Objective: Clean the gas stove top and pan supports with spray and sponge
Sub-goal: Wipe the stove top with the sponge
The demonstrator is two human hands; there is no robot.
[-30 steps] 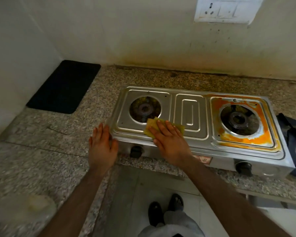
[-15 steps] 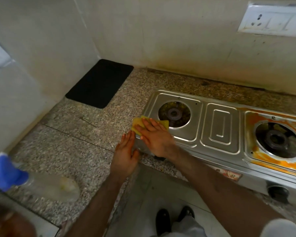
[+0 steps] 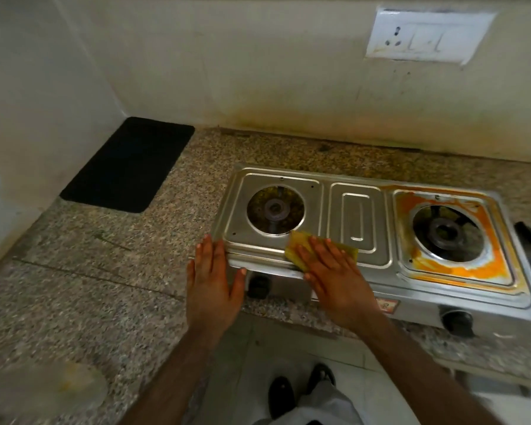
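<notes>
head view: right hand (image 3: pixel 331 274) flat, fingers straight, pressing yellow sponge (image 3: pixel 301 251) on near edge of stove top (image 3: pixel 359 210), just right of left burner (image 3: pixel 275 208) — flat palm likely spreads wiping pressure. left hand (image 3: pixel 210 279) spread, resting against stove's near-left corner, thumb on front face — probably bracing stove against sliding. orange stain (image 3: pixel 460 266) rings right burner, unwiped. blurred spray bottle (image 3: pixel 46 391) lies near left on counter (image 3: pixel 105 271).
</notes>
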